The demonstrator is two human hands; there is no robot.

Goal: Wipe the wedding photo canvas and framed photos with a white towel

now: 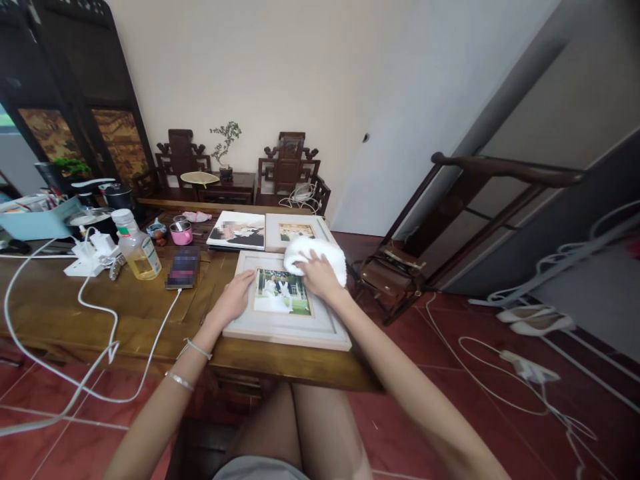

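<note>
A white picture frame [293, 331] lies flat near the table's front edge, with a photo [281, 291] of two people outdoors in its middle. My left hand [235, 297] holds the frame by its left side, the fingers lying on the border. On the upper right corner of the frame sits a bunched white cloth [334, 255]. My right hand [319, 272] grips this cloth and presses it down, its fingers partly sunk in the fabric. Behind the cloth lies a second white frame [275, 230], partly covered. Left of that is a photo panel [237, 227].
On the wooden table [195, 327] stand a bottle of yellow liquid [143, 250], a pink cup [181, 233], a charging phone [183, 268] and a power strip [90, 257]. A white cable hangs over the front edge. A wooden chair [395, 273] is at the right.
</note>
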